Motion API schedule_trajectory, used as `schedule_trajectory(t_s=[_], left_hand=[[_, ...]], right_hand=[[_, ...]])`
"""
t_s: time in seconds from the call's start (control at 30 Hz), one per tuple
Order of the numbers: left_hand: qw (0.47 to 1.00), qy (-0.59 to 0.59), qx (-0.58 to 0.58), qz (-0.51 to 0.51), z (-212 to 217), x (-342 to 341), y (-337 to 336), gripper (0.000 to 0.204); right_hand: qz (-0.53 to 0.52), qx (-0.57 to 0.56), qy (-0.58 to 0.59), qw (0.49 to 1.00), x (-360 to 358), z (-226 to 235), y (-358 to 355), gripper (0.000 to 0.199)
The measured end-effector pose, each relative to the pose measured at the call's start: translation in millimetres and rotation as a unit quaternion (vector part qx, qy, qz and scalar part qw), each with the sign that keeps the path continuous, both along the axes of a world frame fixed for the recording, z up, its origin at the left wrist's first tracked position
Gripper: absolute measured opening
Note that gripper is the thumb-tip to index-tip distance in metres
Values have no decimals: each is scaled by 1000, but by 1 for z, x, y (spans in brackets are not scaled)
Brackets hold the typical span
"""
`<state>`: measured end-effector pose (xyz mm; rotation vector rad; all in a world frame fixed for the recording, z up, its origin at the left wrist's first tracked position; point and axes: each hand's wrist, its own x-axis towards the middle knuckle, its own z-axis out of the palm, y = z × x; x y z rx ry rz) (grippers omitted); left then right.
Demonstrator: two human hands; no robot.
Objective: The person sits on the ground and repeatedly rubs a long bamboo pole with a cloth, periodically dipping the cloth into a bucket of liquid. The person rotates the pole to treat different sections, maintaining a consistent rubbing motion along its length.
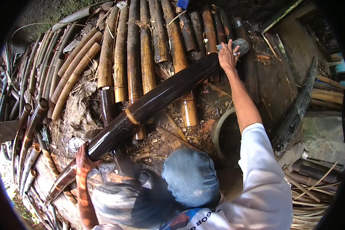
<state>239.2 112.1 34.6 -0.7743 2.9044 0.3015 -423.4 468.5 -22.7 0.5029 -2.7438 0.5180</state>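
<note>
A thick, glossy dark-brown bamboo pole (168,92) lies slantwise across the middle, from lower left to upper right. It has a pale ring at one node, and its far right end looks grey and rough. My left hand (84,158) is closed on the near left end, its fingers partly hidden. My right hand (229,56), arm stretched out, holds the far right end with fingers curved over the grey part. Whether that grey part is the pole's own surface or a pad on it, I cannot tell. My knees (191,174) are bent below the pole.
Several wet bamboo lengths (134,50) lie side by side beyond the pole. More thin poles (38,76) lean at the left. A round grey basin (215,134) stands near my right arm. Split strips (314,207) and a concrete block (322,134) are at the right; chips litter the ground.
</note>
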Motion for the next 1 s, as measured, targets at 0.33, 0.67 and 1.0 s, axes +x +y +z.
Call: schedule_trajectory(t_s=[0.33, 0.67, 1.0], left_hand=[[998, 41, -34, 30, 22, -35, 49, 127], [983, 92, -130, 97, -12, -133, 100, 115], [996, 41, -43, 68, -2, -157, 44, 105]], right_hand=[[43, 97, -6, 994, 16, 19, -19, 36], [262, -55, 9, 964, 142, -17, -62, 38], [264, 75, -139, 952, 68, 36, -86, 34]])
